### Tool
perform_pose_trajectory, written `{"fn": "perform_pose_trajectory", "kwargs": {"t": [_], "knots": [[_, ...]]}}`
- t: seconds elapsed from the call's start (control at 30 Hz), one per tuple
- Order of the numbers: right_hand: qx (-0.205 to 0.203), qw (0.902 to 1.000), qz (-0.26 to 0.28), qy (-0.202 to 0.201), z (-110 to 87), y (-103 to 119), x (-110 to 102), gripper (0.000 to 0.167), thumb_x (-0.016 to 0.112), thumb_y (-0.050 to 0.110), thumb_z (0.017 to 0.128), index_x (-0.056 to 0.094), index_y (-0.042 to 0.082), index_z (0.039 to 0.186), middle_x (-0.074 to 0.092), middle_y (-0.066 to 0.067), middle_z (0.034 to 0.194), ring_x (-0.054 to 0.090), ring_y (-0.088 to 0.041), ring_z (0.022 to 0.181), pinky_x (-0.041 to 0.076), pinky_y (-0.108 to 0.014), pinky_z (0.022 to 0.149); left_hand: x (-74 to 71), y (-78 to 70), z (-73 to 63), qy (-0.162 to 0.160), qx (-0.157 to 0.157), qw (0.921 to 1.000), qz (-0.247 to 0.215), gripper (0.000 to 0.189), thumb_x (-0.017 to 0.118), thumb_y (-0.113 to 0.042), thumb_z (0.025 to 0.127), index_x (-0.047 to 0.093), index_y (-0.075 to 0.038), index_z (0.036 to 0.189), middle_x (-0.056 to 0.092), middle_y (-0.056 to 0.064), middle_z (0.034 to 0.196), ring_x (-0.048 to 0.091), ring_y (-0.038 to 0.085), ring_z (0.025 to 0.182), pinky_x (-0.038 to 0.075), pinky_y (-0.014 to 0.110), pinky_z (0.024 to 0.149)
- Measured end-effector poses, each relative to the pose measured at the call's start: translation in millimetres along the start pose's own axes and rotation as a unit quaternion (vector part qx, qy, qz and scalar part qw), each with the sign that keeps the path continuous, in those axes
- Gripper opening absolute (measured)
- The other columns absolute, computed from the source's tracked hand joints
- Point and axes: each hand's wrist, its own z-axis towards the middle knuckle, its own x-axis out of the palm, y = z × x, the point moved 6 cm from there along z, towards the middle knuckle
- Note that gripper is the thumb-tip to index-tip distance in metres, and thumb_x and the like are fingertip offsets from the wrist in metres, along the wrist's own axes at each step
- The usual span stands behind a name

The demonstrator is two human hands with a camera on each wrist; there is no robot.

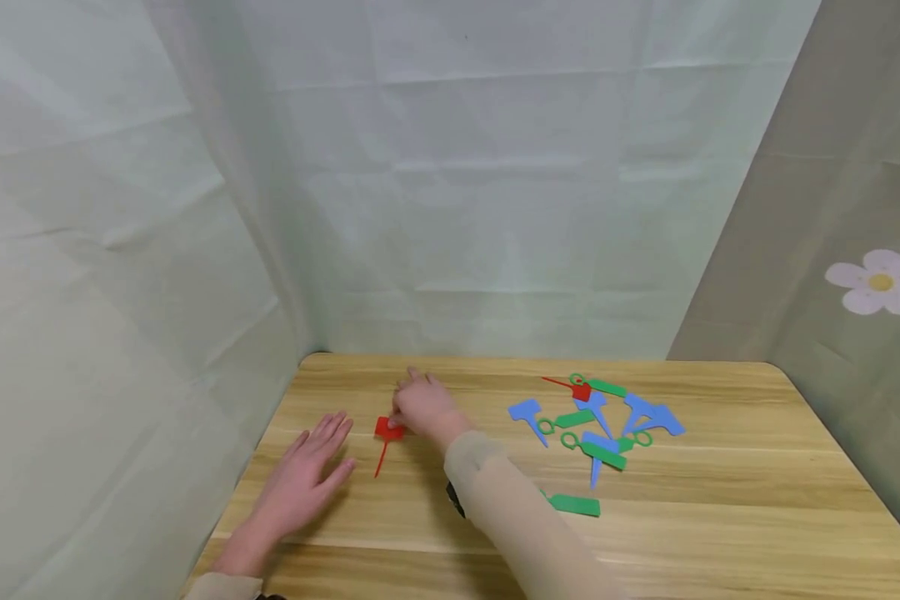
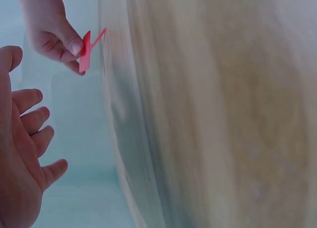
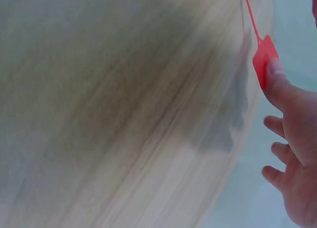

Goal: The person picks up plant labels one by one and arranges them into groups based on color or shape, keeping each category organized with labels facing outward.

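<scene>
My right hand [image 1: 423, 406] pinches a red plastic tag [image 1: 387, 429] by its flat square head, the thumb lying on the face of it in the right wrist view. The tag's thin stem points toward the near side of the table. To the left of it, my left hand [image 1: 305, 479] holds nothing, its fingers spread and apart from the tag. In the left wrist view the tag [image 2: 85, 52] is seen edge-on between the right thumb and fingers.
Right of centre lies a loose group of tags: several blue T-shaped ones [image 1: 527, 410], several green ones with ring ends [image 1: 603, 454], and one more red tag [image 1: 581, 391]. A single green tag [image 1: 574, 504] lies nearer. Pale cloth [image 1: 495, 208] hangs behind the wooden table [image 1: 727, 517].
</scene>
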Motion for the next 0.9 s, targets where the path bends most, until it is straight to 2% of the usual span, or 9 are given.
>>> {"fn": "perform_pose_trajectory", "kwargs": {"t": [0.17, 0.47, 0.7, 0.9], "knots": [[0.007, 0.9993, -0.035, -0.013, 4.6, 8.6, 2.1, 0.021, 0.072, 0.054, 0.097, 0.083, 0.037, 0.101, 0.059, 0.006, 0.155, 0.033, -0.028, 0.158, 0.034, -0.048, 0.126, 3.1, 2.2, 1.5, 0.000, -0.001, 1.0000, -0.003, 0.061, 0.069, -0.029, 0.105, 0.053, 0.000, 0.157, 0.043, 0.018, 0.166, 0.040, 0.042, 0.153, 0.033, 0.072, 0.117], [0.037, 0.9979, -0.053, 0.002, 4.5, 10.6, 16.9, 0.012, 0.076, 0.043, 0.097, 0.082, 0.041, 0.108, 0.053, 0.008, 0.160, 0.030, -0.026, 0.160, 0.031, -0.048, 0.127, 5.8, 0.6, 2.0, 0.001, 0.001, 1.0000, -0.006, 0.061, 0.068, -0.031, 0.106, 0.053, 0.000, 0.156, 0.042, 0.018, 0.167, 0.041, 0.043, 0.152, 0.034, 0.072, 0.116], [0.039, 0.9962, -0.078, 0.005, 7.7, 12.4, 20.0, 0.013, 0.077, 0.041, 0.098, 0.082, 0.040, 0.110, 0.053, 0.008, 0.161, 0.029, -0.026, 0.161, 0.031, -0.049, 0.127, 6.0, 0.3, 2.2, -0.011, 0.007, 0.9999, 0.000, 0.061, 0.071, -0.029, 0.104, 0.054, -0.001, 0.156, 0.044, 0.017, 0.166, 0.043, 0.042, 0.151, 0.036, 0.072, 0.115], [0.037, 0.9955, -0.087, 0.003, 6.6, 14.6, 20.2, 0.016, 0.076, 0.042, 0.098, 0.081, 0.040, 0.114, 0.053, 0.007, 0.160, 0.029, -0.026, 0.160, 0.031, -0.048, 0.128, 6.8, 0.4, 2.6, -0.007, 0.006, 1.0000, 0.001, 0.061, 0.071, -0.028, 0.104, 0.054, 0.000, 0.156, 0.044, 0.018, 0.166, 0.044, 0.043, 0.150, 0.035, 0.073, 0.115]]}}
